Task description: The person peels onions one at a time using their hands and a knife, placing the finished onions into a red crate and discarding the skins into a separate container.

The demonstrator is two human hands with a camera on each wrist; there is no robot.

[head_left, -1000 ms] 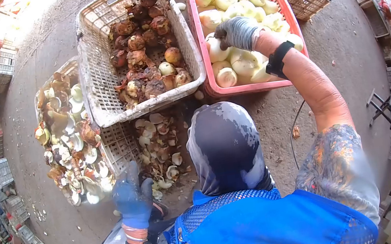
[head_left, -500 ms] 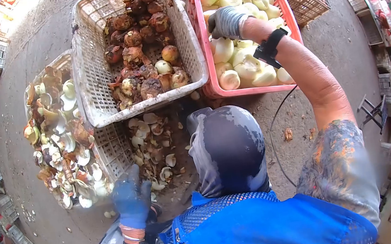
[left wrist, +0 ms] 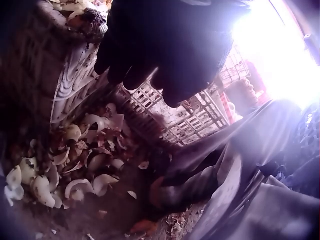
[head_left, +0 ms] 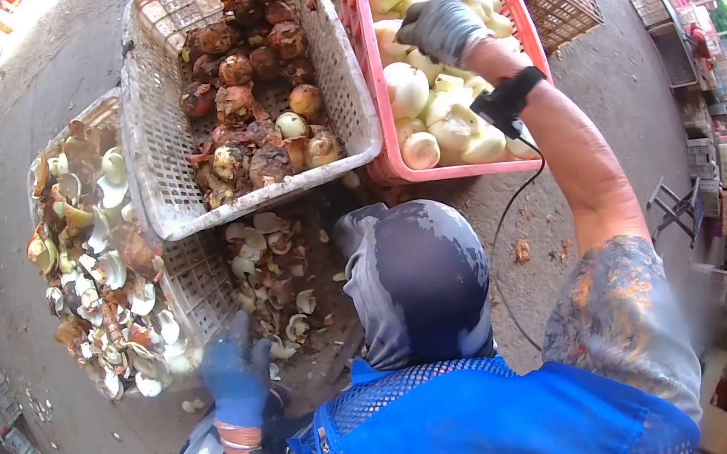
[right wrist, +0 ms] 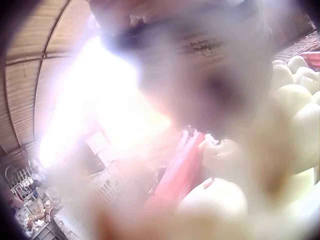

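Where onions (head_left: 408, 88) lie, right grip (head_left: 445, 30) (gloved), crate (head_left: 467, 171)

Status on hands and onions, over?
Left hand open near onion peels. Right hand at peeled onions, grip unclear. Cable hanging by right forearm.

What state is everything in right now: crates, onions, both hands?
Red crate, well filled
Peeled onions, pale, in the red crate
White crate, partly filled
Brown onions, mostly in their skins
Low crate, heaped with peelings
Floor peelings, loose
Left hand, gloved, open
Right hand, gloved, fingers curled at the peeled onions; grip unclear
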